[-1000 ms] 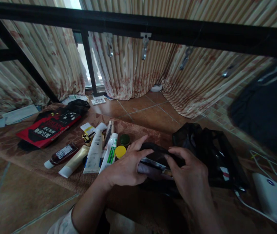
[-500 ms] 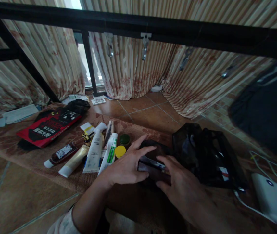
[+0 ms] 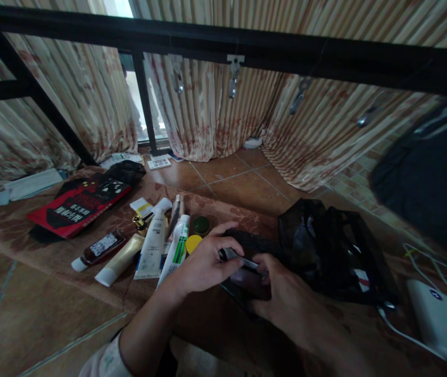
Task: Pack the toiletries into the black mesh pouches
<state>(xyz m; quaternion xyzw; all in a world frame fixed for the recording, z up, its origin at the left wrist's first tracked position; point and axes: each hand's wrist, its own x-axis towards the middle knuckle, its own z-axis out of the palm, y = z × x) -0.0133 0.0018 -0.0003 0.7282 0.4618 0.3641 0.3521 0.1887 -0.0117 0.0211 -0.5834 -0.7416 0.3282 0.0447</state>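
Between my two hands is a small dark pouch [image 3: 247, 283], with a pale strip showing along its upper opening. My left hand [image 3: 207, 262] pinches the left edge of that opening between thumb and fingers. On the other side my right hand [image 3: 282, 293] grips the pouch, thumb below and fingers curled over its top. What is inside is too dark to make out. Just left of my left hand lie a white tube with green print [image 3: 178, 248], a yellow-lidded jar [image 3: 193, 244], a green-lidded jar [image 3: 201, 225] and a larger white tube [image 3: 153, 248].
A gold tube [image 3: 123, 259], a dark bottle [image 3: 101, 248] and a red-and-black book [image 3: 79, 207] lie left on the brown cloth. Black mesh bags [image 3: 325, 246] sit to the right, beside a white power bank [image 3: 437, 314] with cables. A black rail [image 3: 223, 39] crosses above.
My left fingers, spread before, have closed into a pinch at the pouch's edge. My right hand has shifted slightly, and the pouch has tilted a little in my hands.
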